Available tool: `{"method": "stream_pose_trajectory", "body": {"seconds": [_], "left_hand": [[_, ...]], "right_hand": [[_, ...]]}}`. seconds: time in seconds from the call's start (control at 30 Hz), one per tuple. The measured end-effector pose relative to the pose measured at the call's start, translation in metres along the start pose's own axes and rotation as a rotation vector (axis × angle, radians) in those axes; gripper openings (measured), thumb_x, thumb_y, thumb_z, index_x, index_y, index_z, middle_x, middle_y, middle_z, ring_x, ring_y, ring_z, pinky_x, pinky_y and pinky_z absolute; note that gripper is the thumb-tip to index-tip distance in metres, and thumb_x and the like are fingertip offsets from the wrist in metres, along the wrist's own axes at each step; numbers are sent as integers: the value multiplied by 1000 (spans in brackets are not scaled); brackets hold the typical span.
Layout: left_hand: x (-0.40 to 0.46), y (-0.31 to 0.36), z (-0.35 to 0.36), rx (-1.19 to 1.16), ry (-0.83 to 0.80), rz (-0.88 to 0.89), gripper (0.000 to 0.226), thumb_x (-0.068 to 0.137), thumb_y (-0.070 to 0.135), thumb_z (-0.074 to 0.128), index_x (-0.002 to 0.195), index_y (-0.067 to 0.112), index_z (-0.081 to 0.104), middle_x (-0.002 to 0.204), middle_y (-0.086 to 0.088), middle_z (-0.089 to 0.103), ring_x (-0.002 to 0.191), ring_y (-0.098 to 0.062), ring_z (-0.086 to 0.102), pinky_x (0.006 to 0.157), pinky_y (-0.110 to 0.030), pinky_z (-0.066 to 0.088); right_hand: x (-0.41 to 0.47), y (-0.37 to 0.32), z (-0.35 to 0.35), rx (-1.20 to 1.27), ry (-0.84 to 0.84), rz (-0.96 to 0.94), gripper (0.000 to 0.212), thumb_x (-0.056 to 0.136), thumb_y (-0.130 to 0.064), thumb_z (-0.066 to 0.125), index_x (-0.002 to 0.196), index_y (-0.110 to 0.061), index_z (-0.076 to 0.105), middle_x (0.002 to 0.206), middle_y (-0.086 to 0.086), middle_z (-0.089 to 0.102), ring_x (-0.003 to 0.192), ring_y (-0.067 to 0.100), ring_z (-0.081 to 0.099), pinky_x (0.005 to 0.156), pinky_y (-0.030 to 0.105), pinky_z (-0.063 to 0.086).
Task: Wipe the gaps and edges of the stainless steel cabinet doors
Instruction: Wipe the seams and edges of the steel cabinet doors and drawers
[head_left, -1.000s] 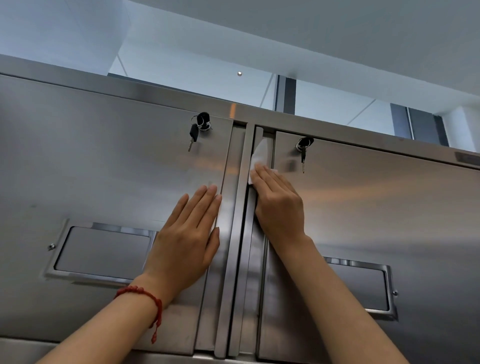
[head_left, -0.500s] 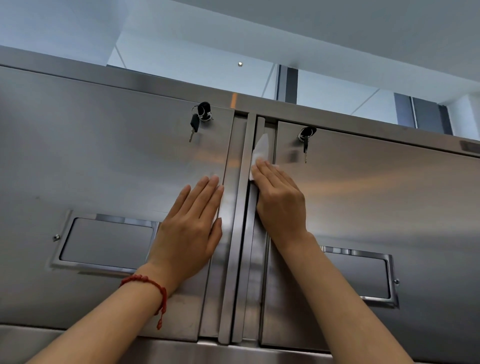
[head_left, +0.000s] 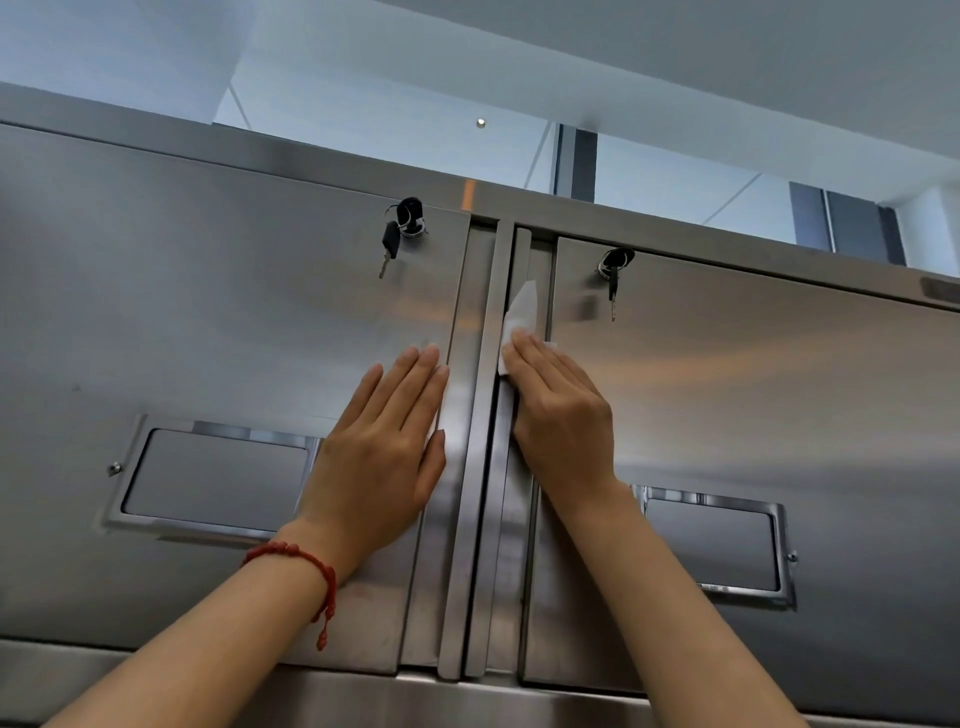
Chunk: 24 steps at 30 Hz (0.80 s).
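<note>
I'm pressing a thin white wipe (head_left: 519, 317) into the gap by the right door (head_left: 753, 415) with my right hand (head_left: 558, 415), fingers flat. Left hand (head_left: 379, 452) is lying open on the left door (head_left: 208, 322). Wipe's floppy, so I'm pinning it near the edge.

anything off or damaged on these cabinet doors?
Nothing damaged. Keys hang in both locks: left door, right door. Left hand rests flat on the left door; right hand presses a white wipe on the right door's edge.
</note>
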<state>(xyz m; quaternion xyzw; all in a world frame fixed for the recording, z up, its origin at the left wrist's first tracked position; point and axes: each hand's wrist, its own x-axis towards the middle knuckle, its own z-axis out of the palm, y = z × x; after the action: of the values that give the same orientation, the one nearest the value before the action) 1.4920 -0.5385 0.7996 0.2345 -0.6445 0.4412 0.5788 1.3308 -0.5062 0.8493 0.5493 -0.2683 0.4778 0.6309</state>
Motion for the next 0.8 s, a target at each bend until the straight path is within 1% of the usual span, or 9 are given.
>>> {"method": "stream_pose_trajectory", "body": {"seconds": [0.1, 0.23, 0.4, 0.63, 0.8], "left_hand": [[0, 0, 0, -2, 3, -1, 51, 91, 24, 35, 133, -3, 46, 141, -20, 42, 132, -34, 38, 106, -54, 32], [0, 0, 0, -3, -1, -4, 52, 92, 24, 35, 134, -4, 46, 141, -21, 42, 132, -34, 38, 107, -53, 31], [-1, -1, 0, 3, -23, -8, 52, 92, 25, 34, 135, -3, 44, 143, -20, 40, 134, -33, 35, 109, -51, 30], [0, -1, 0, 12, -25, -8, 52, 92, 26, 34, 136, -3, 43, 143, -20, 39, 135, -32, 34, 109, -50, 29], [0, 0, -1, 12, -33, -12, 52, 92, 26, 34, 135, -3, 43, 142, -20, 40, 134, -33, 35, 108, -51, 31]], "right_hand": [[7, 1, 1, -5, 7, 2, 35, 71, 8, 77, 105, 5, 70, 109, 21, 67, 101, 31, 66, 91, 41, 50], [-4, -4, 1, 7, 14, 22, 35, 72, 8, 76, 106, 5, 69, 111, 21, 66, 104, 30, 65, 94, 40, 49], [-8, -3, -3, 6, 9, -5, 33, 74, 7, 74, 106, 4, 69, 111, 20, 67, 103, 30, 66, 94, 40, 49], [-15, -9, -4, 11, 6, 24, 36, 71, 7, 78, 106, 5, 69, 111, 21, 66, 103, 31, 65, 94, 40, 47], [-11, -6, -7, 18, -1, -2, 32, 73, 6, 76, 105, 5, 69, 109, 22, 67, 102, 32, 66, 93, 41, 48]]}}
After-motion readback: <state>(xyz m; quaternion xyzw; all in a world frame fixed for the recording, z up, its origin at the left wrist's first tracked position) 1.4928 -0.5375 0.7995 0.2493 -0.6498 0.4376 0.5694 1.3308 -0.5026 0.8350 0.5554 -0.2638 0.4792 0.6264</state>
